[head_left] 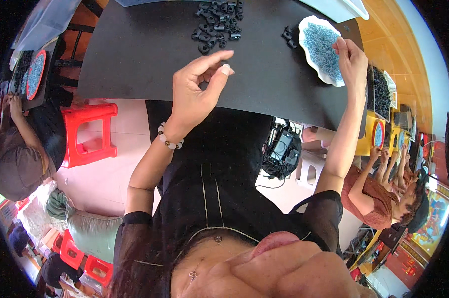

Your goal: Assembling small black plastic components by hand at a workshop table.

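My left hand [197,82] is raised over the near edge of a dark table [135,54]. Its thumb and forefinger pinch a small black plastic piece [223,63], mostly hidden by the fingers. Beyond it lies a loose pile of black plastic pieces [217,25] that look like cord-lock parts. My right hand [352,62] is at the right side of a white scalloped dish [306,52], fingertips closed together above its edge. Tiny bluish metallic pieces, probably springs [324,47], fill the dish. Whatever the right fingertips hold is too small to make out.
Several black pieces [288,37] lie left of the dish. A white container [338,7] stands at the far right edge. A red stool [90,134] is at my left. People [378,198] work at yellow tables on the right; another person [23,164] sits at left.
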Action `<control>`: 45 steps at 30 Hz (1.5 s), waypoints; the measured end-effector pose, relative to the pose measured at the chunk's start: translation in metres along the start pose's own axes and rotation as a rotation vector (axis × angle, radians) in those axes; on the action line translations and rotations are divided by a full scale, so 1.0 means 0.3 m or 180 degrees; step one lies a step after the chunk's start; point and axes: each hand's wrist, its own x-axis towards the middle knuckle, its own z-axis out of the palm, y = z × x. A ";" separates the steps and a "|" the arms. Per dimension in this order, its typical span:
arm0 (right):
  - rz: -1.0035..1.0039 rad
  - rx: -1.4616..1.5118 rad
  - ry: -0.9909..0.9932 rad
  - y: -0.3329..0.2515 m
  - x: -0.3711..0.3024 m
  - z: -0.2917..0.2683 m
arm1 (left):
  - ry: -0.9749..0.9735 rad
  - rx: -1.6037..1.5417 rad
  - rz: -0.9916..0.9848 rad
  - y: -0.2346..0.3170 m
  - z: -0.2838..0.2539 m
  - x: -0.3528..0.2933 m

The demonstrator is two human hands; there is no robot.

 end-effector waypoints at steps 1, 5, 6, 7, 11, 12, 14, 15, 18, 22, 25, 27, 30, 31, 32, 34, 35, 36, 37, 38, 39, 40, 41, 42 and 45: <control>0.0099 0.0323 -0.0025 -0.005 -0.010 -0.006 | 0.0042 -0.0166 -0.0200 0.015 0.009 0.007; 0.0332 0.1232 -0.0314 0.006 -0.028 -0.020 | -0.0597 0.0568 0.0322 0.080 0.049 0.098; 0.0336 0.1237 -0.0300 0.001 -0.036 -0.026 | -0.0607 0.0573 0.0333 0.085 0.078 0.132; 0.0341 0.1808 -0.0448 -0.021 -0.043 -0.029 | -0.0922 0.0553 0.0356 0.092 0.107 0.169; 0.0319 0.2836 -0.0897 -0.066 -0.074 -0.060 | -0.1607 0.0197 0.0310 0.076 0.249 0.307; 0.0317 0.2846 -0.0876 -0.075 -0.076 -0.062 | -0.1621 0.0211 0.0324 0.077 0.283 0.325; 0.0325 0.3082 -0.0966 -0.093 -0.080 -0.043 | -0.1724 0.0266 0.0172 0.076 0.330 0.344; 0.0335 0.3079 -0.0942 -0.079 -0.078 -0.043 | -0.1631 0.0474 0.0499 0.076 0.359 0.348; 0.0181 0.3080 -0.1114 -0.046 -0.073 -0.022 | -0.1691 0.0797 0.0473 0.070 0.404 0.349; 0.0420 0.3150 -0.0820 -0.051 -0.082 0.028 | -0.1445 0.0681 0.0736 0.007 0.448 0.345; 0.0403 0.2493 -0.0430 -0.085 -0.066 0.067 | -0.1056 0.0171 0.0144 -0.023 0.467 0.342; 0.0329 0.1425 -0.0044 -0.115 -0.061 0.058 | -0.0945 0.0764 0.0434 -0.033 0.446 0.354; -0.0090 0.0362 0.0730 -0.049 -0.044 0.052 | -0.1029 0.0943 0.0702 -0.031 0.366 0.347; -0.0163 -0.0015 0.0797 -0.022 -0.047 0.028 | -0.1106 0.0850 0.0574 0.009 0.337 0.325; -0.0122 -0.0057 0.0790 -0.007 -0.069 0.004 | -0.1150 0.0812 0.0563 0.015 0.308 0.294; -0.0295 0.0343 0.1010 -0.049 -0.136 -0.050 | -0.1199 0.1020 0.0387 0.027 0.209 0.242; -0.0291 0.0398 0.0994 -0.068 -0.191 -0.052 | -0.1188 0.1070 0.0360 0.037 0.158 0.203; 0.0208 0.0792 0.0458 -0.097 -0.256 -0.068 | -0.1149 0.0830 -0.0035 0.053 0.114 0.162; 0.0718 0.1169 -0.0098 -0.117 -0.311 -0.070 | -0.1109 0.0580 -0.0446 0.060 0.085 0.120; 0.0637 0.0803 -0.0194 -0.134 -0.345 -0.044 | -0.1112 0.0569 -0.0483 0.055 0.066 0.088; 0.0422 0.0611 -0.0099 -0.153 -0.372 -0.014 | -0.0986 0.0160 -0.0671 0.051 0.047 0.055; 0.0207 0.0414 -0.0002 -0.161 -0.391 0.014 | -0.0859 -0.0254 -0.0854 0.046 0.037 0.032; 0.0215 0.0406 -0.0025 -0.163 -0.404 0.033 | -0.0855 -0.0643 -0.1157 0.047 0.031 0.010; 0.0276 0.0364 0.0101 -0.167 -0.414 0.055 | -0.0831 -0.0642 -0.1179 0.044 0.028 -0.009; 0.0149 0.0409 0.0193 -0.176 -0.416 0.077 | -0.0895 -0.1038 -0.1344 0.040 0.021 -0.042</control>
